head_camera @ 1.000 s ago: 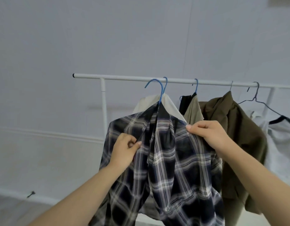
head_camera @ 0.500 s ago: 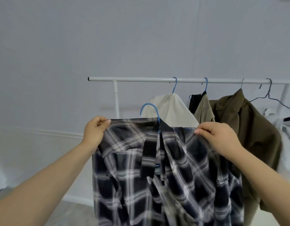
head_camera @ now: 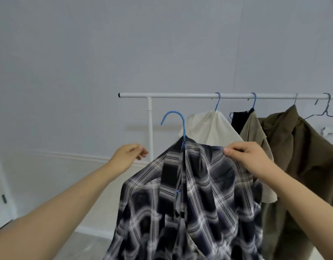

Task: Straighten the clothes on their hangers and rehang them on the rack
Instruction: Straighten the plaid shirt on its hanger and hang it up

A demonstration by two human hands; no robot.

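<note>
A dark blue and white plaid shirt (head_camera: 190, 194) hangs on a blue hanger (head_camera: 177, 124), held in the air below and in front of the white rack bar (head_camera: 171, 95). My right hand (head_camera: 248, 156) pinches the shirt's right shoulder and carries it. My left hand (head_camera: 127, 156) hovers just left of the shirt's left shoulder, fingers loosely curled, holding nothing. The hanger's hook is off the bar and points left.
On the bar to the right hang a cream garment (head_camera: 210, 128), a beige and black one (head_camera: 250, 126), an olive jacket (head_camera: 302, 156) and a bare grey wire hanger (head_camera: 325, 111). The rack's white upright (head_camera: 150, 128) stands behind my left hand. A pale wall lies beyond.
My left hand has let go of the shirt's left shoulder, which has dropped. The shirt hangs slanted from my right hand and the view has shifted left.
</note>
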